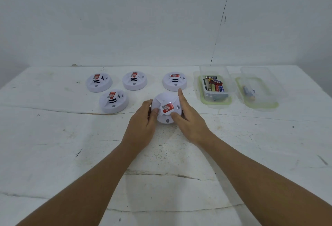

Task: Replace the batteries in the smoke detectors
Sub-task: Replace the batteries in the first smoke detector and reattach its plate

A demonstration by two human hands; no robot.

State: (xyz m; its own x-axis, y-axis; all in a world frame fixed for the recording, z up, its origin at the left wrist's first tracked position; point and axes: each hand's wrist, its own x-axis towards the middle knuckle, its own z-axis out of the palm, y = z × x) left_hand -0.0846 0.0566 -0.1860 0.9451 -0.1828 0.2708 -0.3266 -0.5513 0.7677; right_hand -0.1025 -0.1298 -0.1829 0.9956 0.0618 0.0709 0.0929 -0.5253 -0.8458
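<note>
So I've got one smoke detector [166,108] between both hands, dead centre on the white worktop [53,145]. My left hand [143,123] wraps its 9 o'clock side, thumb lying over the top face, and my right hand [188,118] covers the 3 o'clock side with the thumb down near the front edge and the index finger stretched out straight toward 12. So both grips are closed around the same unit, red sticker facing up; can't tell if it's actually lifted or resting on the surface. Four other detectors [113,101] sit up around 10 to 12 o'clock from it, three in a back row and one nearer, all apart from each other. Over at 2 o'clock there's a clear box of batteries [213,86], and just past it, further right, a second clear box [258,91] with only a couple in it.
</note>
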